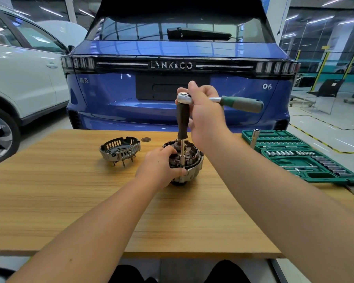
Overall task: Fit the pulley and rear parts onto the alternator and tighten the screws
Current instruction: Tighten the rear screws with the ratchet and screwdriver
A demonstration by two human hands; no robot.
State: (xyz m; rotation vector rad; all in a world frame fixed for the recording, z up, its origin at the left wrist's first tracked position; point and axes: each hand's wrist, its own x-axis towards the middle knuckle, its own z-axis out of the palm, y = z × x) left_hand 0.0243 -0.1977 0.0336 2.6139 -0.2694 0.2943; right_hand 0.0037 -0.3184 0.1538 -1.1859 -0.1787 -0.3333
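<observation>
The alternator body (pixel 193 158), dark with copper windings and a silver housing, stands on the wooden table (pixel 90 201) at centre. My left hand (pixel 161 163) grips its left side. A ratchet wrench (pixel 241 103) with a green handle sits atop a long black extension bar (pixel 182 121) that runs straight down to a screw at the housing's front rim. My right hand (pixel 206 113) holds the ratchet head and the bar's top. The slotted rear cover (pixel 120 150) lies apart, to the left of the alternator.
A green socket set case (pixel 294 154) lies open at the table's right side, one socket standing upright at its far corner. A small dark round part (pixel 146 139) lies behind the alternator. A blue car and a white car stand beyond the table.
</observation>
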